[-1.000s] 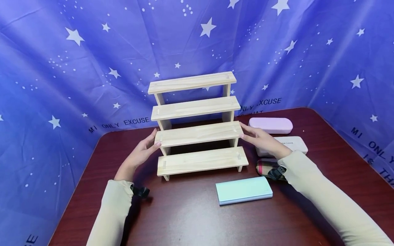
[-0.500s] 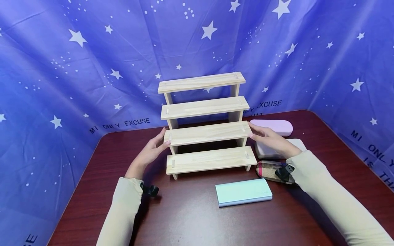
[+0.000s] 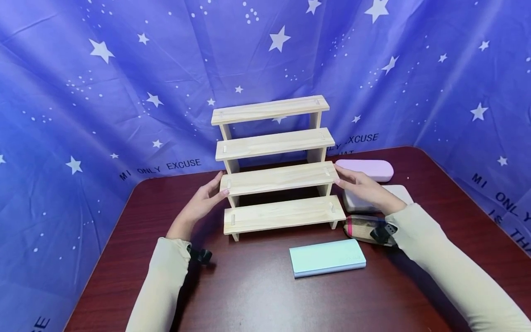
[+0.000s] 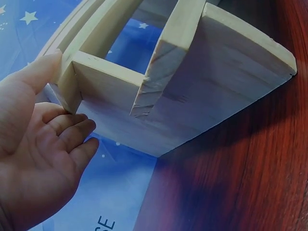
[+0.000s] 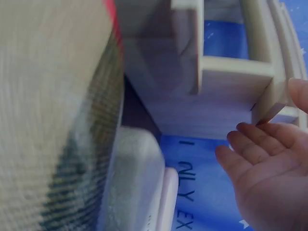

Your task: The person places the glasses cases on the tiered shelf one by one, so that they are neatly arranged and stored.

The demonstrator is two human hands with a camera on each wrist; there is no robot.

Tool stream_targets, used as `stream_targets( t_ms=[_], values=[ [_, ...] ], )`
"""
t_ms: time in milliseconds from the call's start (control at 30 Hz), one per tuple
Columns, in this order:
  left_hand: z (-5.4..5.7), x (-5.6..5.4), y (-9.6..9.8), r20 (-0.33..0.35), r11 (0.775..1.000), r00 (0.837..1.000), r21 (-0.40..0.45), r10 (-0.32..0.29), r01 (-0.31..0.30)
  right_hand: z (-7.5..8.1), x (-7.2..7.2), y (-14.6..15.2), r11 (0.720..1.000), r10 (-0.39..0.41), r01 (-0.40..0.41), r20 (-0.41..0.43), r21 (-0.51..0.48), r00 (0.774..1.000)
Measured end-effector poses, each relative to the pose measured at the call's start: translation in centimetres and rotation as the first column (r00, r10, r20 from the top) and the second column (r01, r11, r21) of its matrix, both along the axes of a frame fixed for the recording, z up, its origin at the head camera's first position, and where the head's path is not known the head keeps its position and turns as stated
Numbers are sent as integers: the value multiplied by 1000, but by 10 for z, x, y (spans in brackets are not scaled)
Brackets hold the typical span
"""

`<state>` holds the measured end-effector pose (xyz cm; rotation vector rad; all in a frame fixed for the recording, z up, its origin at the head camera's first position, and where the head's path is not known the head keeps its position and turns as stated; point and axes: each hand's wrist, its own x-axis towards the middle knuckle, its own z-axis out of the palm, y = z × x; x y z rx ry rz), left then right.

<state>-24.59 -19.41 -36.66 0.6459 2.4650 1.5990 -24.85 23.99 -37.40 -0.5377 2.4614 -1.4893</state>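
Note:
A pale wooden tiered display stand (image 3: 278, 179), with several step-like boards, stands upright on the dark red table (image 3: 249, 295). My left hand (image 3: 201, 200) grips the left end of its second board from the bottom. The left wrist view shows that thumb (image 4: 45, 72) on the board's edge and the other fingers bent below. At the opposite end of the same board, my right hand (image 3: 365, 186) holds on with thumb and fingers. In the right wrist view, its fingers (image 5: 255, 142) lie under the board end, and the thumb is partly cut off by the frame.
Right of the stand lie a pink glasses case (image 3: 373, 169), a white case (image 3: 400, 193) partly behind my right hand, and a plaid case (image 3: 361, 227) under the wrist. A mint-green case (image 3: 327, 258) lies in front. A blue star-print curtain (image 3: 166, 69) hangs behind the table.
Both hands have shifted the stand to the right, its right side now closer to the white and plaid cases. Most of that movement came in the first half second. The mint-green case stayed put.

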Motion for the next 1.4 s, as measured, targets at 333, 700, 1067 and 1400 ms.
stream_targets(
  t_ms=[333,700,1067,1400],
  values=[
    [-7,-8,-5,18,1000,1000,-2,5,-5,8,30,7,1000,-28,27,-52,-11,998],
    [-25,-20,-9,-15,999,999,-12,38,-39,0,76,5,997,-7,26,-237,79,971],
    [-27,-18,-10,20,998,998,5,61,-61,-29,98,-3,909,415,-397,-333,123,847],
    [-28,-19,-12,15,997,997,2,74,-74,-47,97,-10,856,513,-508,-280,97,811]
  ],
)
